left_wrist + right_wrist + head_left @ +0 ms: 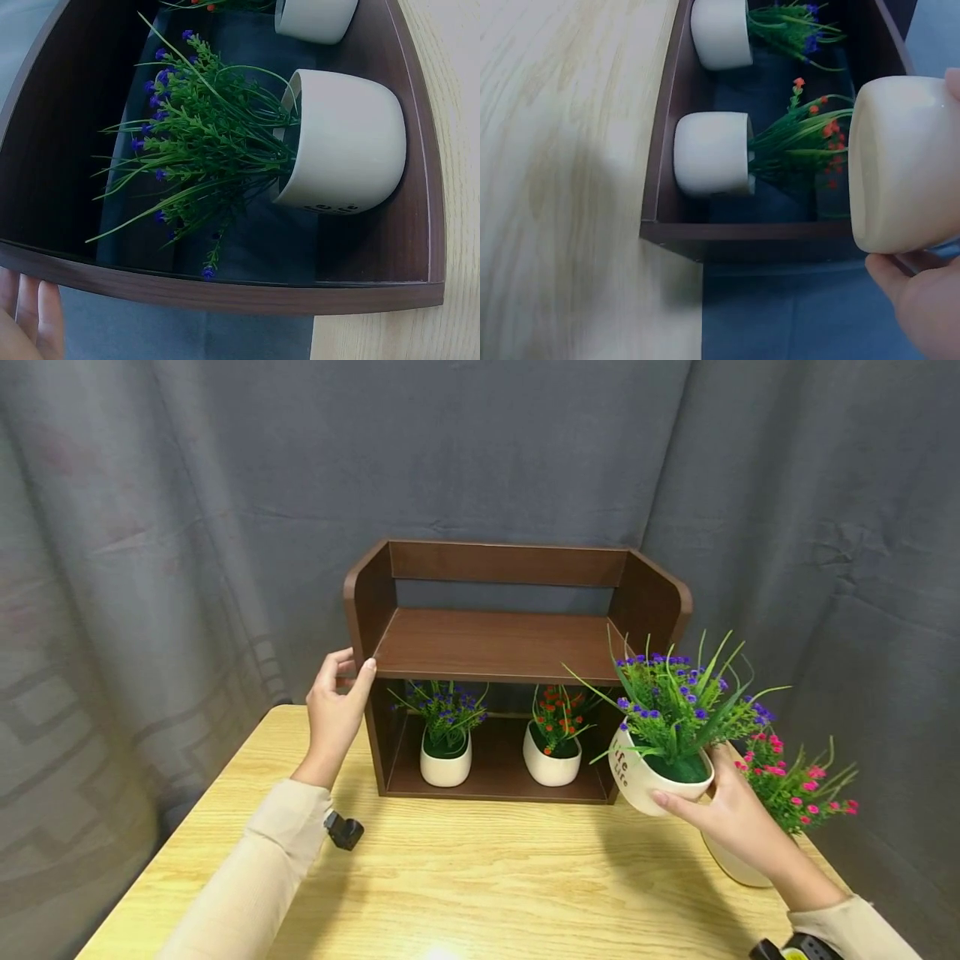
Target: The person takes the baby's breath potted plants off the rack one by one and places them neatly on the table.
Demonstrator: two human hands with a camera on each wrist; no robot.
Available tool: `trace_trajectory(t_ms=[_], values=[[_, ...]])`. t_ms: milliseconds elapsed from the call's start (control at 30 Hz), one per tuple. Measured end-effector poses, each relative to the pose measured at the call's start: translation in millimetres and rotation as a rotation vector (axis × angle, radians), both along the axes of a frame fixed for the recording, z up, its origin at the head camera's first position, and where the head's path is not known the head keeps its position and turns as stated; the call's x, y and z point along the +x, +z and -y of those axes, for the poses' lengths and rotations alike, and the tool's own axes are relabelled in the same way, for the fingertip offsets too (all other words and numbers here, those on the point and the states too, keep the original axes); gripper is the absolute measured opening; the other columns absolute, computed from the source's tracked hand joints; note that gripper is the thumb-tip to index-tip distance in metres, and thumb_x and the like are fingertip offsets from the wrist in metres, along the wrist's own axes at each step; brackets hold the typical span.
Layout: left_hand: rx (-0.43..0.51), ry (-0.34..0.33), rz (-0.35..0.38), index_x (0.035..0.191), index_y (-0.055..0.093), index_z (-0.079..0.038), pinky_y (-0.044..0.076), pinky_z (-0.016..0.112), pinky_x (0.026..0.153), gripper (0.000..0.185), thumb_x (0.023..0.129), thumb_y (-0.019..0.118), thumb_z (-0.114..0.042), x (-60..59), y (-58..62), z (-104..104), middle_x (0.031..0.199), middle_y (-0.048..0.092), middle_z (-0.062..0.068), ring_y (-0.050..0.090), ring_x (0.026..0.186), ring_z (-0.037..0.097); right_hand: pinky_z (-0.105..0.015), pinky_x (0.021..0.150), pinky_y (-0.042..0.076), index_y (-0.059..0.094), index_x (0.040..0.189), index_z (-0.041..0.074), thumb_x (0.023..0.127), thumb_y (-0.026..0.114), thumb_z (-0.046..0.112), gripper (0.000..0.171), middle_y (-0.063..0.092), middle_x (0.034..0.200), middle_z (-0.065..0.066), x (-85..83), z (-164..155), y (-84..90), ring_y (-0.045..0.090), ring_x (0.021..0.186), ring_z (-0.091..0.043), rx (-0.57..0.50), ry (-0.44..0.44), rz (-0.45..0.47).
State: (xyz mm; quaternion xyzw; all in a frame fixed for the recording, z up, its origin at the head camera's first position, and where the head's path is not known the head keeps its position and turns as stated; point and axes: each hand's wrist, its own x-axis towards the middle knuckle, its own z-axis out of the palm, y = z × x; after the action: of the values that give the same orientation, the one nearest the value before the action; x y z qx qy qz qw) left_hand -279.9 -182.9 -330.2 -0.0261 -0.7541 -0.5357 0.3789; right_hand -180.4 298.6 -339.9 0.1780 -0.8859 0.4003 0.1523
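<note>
1. Held pot (647, 783), purple-flowered: above bench (465, 877), by right end of shelf (480, 643).
2. Right hand (727, 814): clamped on held pot.
3. Left hand (332, 710): gripping shelf's left side.
4. Purple pot (446, 768), red pot (552, 766): inside shelf, below.
5. Pink pot (733, 862): bench, right.

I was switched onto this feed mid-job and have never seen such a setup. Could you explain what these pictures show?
There's no machine here: each grip is a person's bare hand. The widest picture comes from a camera worn on the head, looking forward and down. The others come from the left wrist camera and right wrist camera, so things look turned sideways there.

A brown shelf stands on a wooden table. Its lower level holds a potted purple plant and a potted red plant. A potted pink plant, partly hidden, stands to the right.

The left grip touches the shelf's left side. The right grip holds a white pot with purple flowers.
</note>
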Motion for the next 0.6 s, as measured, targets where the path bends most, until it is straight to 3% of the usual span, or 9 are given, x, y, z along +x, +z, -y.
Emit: trace_trajectory(t_ms=[133, 200, 333, 467, 600], values=[[0.0, 0.006, -0.003, 0.123, 0.066, -0.016, 0.045, 0.024, 0.064, 0.039, 0.095, 0.068, -0.043, -1.5, -1.6, 0, 0.109, 0.067, 0.002, 0.057, 0.088, 0.014, -0.004, 0.086, 0.032, 0.023, 0.147, -0.003, 0.086, 0.081, 0.018, 0.087, 0.043, 0.134, -0.024, 2.5, -4, -7.4, 0.049, 0.122, -0.035, 0.026, -0.037, 0.071], [0.002, 0.006, -0.007, 0.123, 0.066, -0.017, 0.045, 0.024, 0.063, 0.038, 0.095, 0.068, -0.043, -2.4, -2.4, 0, 0.107, 0.067, 0.001, 0.058, 0.087, 0.013, -0.007, 0.086, 0.034, 0.021, 0.147, -0.002, 0.086, 0.081, 0.022, 0.089, 0.044, 0.133, -0.026, 4.1, -6, -11.7, 0.046, 0.123, -0.044, 0.056, -0.063, 0.086], [0.003, -0.003, -0.013, 0.122, 0.066, -0.017, 0.046, 0.024, 0.064, 0.038, 0.095, 0.068, -0.043, -3.2, -1.8, 0, 0.107, 0.067, 0.001, 0.058, 0.087, 0.013, -0.036, 0.095, 0.04, 0.022, 0.148, -0.001, 0.085, 0.08, 0.027, 0.09, 0.045, 0.133, -0.028, 6.5, -10, -20.1, 0.045, 0.123, -0.046, 0.101, -0.096, 0.091], [-0.001, 0.0, -0.003, 0.124, 0.065, -0.015, 0.046, 0.023, 0.066, 0.04, 0.095, 0.068, -0.042, -2.5, -0.8, 0, 0.109, 0.066, 0.002, 0.058, 0.088, 0.014, -0.064, 0.092, 0.037, 0.019, 0.148, -0.003, 0.085, 0.079, 0.029, 0.093, 0.041, 0.134, -0.032, 7.7, -14, -26.7, 0.044, 0.121, -0.05, 0.104, -0.11, 0.123], [-0.004, 0.001, 0.01, 0.126, 0.064, -0.015, 0.047, 0.023, 0.066, 0.041, 0.096, 0.067, -0.043, -2.0, -0.8, 0, 0.112, 0.066, 0.003, 0.058, 0.09, 0.014, -0.065, 0.09, 0.038, 0.018, 0.147, -0.007, 0.085, 0.079, 0.03, 0.095, 0.043, 0.132, -0.034, 8.0, -19, -34.5, 0.045, 0.119, -0.052, 0.114, -0.131, 0.166]])
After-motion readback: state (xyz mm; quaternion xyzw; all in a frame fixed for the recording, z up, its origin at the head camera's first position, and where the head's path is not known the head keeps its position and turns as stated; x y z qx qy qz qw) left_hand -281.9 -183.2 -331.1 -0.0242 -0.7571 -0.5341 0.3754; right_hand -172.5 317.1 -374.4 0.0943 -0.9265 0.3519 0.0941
